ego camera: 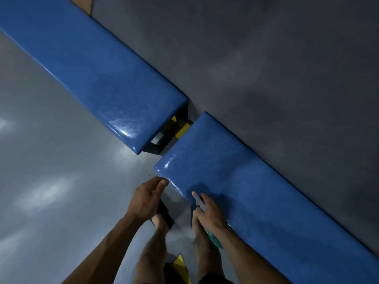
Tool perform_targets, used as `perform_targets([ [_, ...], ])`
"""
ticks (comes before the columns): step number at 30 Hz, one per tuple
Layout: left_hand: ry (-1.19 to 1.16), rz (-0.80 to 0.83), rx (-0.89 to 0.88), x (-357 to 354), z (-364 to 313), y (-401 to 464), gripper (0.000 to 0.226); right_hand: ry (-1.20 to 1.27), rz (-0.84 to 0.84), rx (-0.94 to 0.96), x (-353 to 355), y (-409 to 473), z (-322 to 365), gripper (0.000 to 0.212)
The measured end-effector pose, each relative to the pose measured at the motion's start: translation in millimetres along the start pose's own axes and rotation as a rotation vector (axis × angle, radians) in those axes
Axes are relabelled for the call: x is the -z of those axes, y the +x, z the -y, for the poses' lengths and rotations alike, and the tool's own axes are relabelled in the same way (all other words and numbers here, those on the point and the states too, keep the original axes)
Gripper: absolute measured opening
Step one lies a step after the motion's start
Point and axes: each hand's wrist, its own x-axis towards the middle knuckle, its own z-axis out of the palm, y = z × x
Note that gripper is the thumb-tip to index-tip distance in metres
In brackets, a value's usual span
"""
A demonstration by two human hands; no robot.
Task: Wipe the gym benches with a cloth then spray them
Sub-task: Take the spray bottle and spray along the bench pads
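Two blue padded benches run in a diagonal line from the upper left of the frame to the lower right. The far bench (98,78) fills the upper left; the near bench (246,181) starts at the centre and is cut off by the lower right corner. Their vinyl tops shine at the corners. Between their ends is a narrow gap showing a dark frame with yellow parts (180,130). A grey glossy floor (51,171) with pale light reflections lies at the left, and a darker grey surface (287,58) fills the upper right; I cannot tell whether that is wall or floor.

My left hand (146,198) hovers just off the near bench's corner, fingers loosely curled, holding nothing, fingertips almost at the padding's edge. My right hand's (209,213) grip is closed around a spray bottle (215,236): a pale nozzle pokes out above my fingers over the bench top, and a bit of greenish translucent body shows below my wrist, the rest hidden. My legs and dark sandals stand below, blurred.
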Motion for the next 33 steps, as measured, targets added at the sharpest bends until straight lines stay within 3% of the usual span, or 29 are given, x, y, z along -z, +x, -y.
perform_targets([
  [5, -0.010, -0.004, 0.037, 21, 21, 1, 0.027, -0.058, -0.057, 0.136, -2, 17, 39, 0.033],
  [12, -0.035, -0.008, 0.024, 67, 44, 18, 0.029, -0.168, -0.197, 0.064, 12, 47, 92, 0.007],
  [19, 0.021, 0.060, -0.058, 117, 56, 42, 0.027, 0.154, -0.451, -0.112, 52, 57, 109, 0.013],
  [24, 0.037, 0.097, -0.115, 150, 61, 57, 0.029, 0.205, -0.588, -0.239, 67, 54, 109, 0.018],
  [28, 0.029, 0.096, -0.137, 167, 66, 64, 0.028, 0.211, -0.590, -0.271, 54, 44, 118, 0.022],
  [33, 0.023, 0.111, -0.147, 184, 75, 65, 0.030, 0.235, -0.502, -0.177, 17, 34, 151, 0.023],
])
